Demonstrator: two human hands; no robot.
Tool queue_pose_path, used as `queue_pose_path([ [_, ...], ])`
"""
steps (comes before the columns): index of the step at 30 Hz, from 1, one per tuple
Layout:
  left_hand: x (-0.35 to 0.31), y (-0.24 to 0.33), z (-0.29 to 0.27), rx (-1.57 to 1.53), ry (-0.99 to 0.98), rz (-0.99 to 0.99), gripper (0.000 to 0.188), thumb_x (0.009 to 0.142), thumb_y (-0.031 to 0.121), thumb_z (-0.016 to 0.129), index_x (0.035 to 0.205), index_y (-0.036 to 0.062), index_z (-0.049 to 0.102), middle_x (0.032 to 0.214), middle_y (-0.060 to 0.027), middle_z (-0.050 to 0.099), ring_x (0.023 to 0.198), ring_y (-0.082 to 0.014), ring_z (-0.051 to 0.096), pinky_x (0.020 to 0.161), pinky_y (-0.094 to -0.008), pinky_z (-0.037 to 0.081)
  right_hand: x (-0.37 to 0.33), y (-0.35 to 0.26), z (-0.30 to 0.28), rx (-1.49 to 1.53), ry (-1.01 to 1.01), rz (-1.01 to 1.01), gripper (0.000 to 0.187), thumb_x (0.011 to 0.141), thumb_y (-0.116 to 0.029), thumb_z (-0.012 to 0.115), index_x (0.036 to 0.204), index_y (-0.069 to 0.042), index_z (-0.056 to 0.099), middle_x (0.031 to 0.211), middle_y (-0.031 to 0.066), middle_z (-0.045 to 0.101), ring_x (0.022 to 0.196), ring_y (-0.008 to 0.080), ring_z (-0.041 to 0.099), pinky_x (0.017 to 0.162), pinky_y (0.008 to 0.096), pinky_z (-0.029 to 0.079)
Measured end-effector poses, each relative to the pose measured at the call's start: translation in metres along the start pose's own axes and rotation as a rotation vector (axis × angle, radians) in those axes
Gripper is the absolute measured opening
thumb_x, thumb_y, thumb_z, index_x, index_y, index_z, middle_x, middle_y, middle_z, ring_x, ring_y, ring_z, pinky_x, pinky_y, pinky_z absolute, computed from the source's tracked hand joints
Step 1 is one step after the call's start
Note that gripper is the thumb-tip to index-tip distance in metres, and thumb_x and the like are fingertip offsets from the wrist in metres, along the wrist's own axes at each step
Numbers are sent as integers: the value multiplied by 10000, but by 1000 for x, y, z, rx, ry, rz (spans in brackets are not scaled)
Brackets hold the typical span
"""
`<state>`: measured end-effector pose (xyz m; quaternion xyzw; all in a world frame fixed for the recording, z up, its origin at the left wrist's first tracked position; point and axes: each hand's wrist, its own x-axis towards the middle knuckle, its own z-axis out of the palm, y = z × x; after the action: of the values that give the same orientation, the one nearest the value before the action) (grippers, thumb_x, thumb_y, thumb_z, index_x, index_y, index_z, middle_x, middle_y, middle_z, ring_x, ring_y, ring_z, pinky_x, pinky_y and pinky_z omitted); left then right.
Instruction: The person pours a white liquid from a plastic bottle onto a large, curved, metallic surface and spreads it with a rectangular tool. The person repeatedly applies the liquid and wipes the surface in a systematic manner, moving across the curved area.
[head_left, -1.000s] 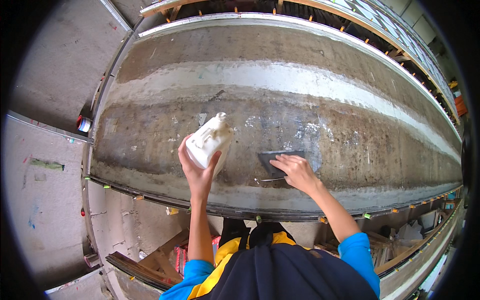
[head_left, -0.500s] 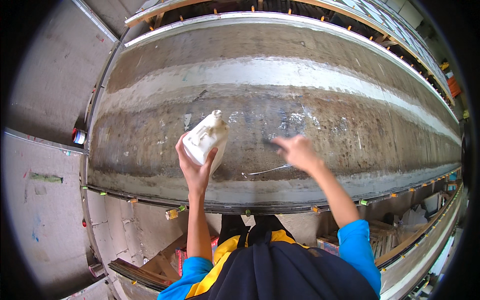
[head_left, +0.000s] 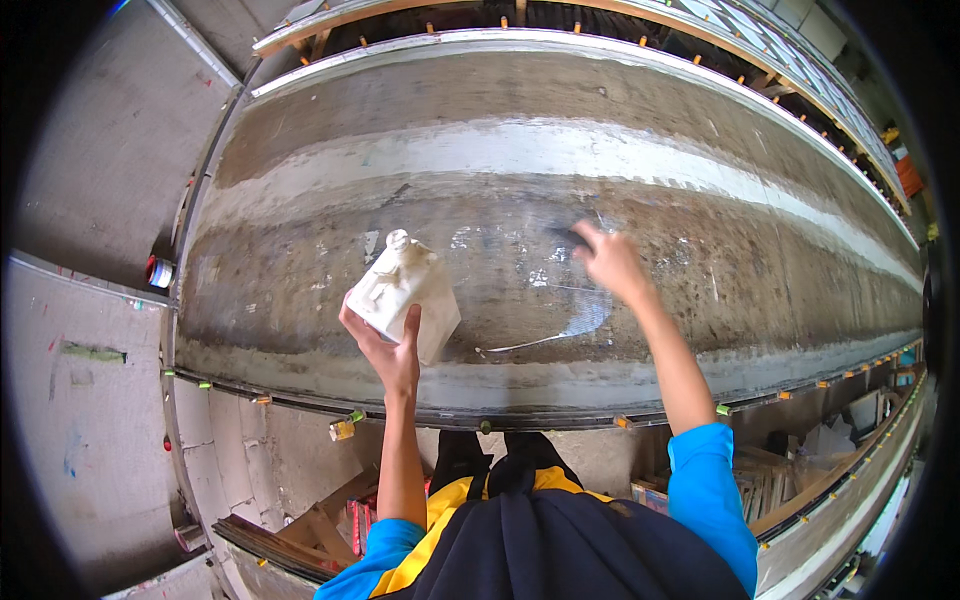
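My left hand (head_left: 385, 358) is closed round a white plastic jug (head_left: 408, 292), tilted above the long brown-stained tabletop (head_left: 300, 262). Farther right, my right hand (head_left: 613, 263) grips a dark flat tool (head_left: 571, 238) at the surface. Motion smears the tool, so its exact kind cannot be told. Between the hands lies a thin white line of liquid (head_left: 525, 344). At its right end it widens into a pale, smeared patch (head_left: 588, 316), near and below my right hand.
A broad white band (head_left: 520, 140) crosses the tabletop's far part. Small orange and green clips (head_left: 357, 416) line the near edge. A small can (head_left: 158, 271) sits by the left edge. Scrap wood (head_left: 765, 487) lies low on the right, and another long bench (head_left: 700, 60) stands beyond.
My right hand and the dark tool have moved away from me, and a pale smear now shows behind them. The jug has shifted slightly left and turned.
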<state>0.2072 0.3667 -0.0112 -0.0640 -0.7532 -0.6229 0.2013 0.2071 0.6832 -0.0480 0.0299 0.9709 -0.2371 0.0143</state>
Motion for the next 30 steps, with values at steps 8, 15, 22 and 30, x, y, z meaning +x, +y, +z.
queue_pose_path([
  [8,9,-16,-34,34,62,-19,665,760,142,692,1275,5,294,1227,-124,367,1157,-227,380,993,-346,284,-34,-39,66,-386,286,7,271,760,38,496,1025,-15,504,845,190,627,719,283,632,596,382,536],
  [15,37,-37,-51,-41,-60,-21,724,724,166,748,1263,-5,297,1184,-124,351,1125,-233,386,984,-336,279,-70,-85,21,-193,51,435,235,830,-44,512,1065,-53,508,731,170,650,672,262,667,567,374,542],
  [22,58,-51,-71,-152,-283,-1,710,696,137,747,1245,6,316,1157,-119,368,1109,-227,402,958,-339,316,-64,-108,110,-497,343,564,334,850,-126,547,1091,14,362,618,174,603,549,301,634,445,379,514],
  [30,85,-70,-104,-167,-386,-14,686,696,147,745,1233,7,341,1154,-114,376,1094,-229,427,931,-336,352,-9,-247,91,252,7,655,427,832,-121,575,1212,1,423,795,257,630,737,359,651,636,437,535],
])
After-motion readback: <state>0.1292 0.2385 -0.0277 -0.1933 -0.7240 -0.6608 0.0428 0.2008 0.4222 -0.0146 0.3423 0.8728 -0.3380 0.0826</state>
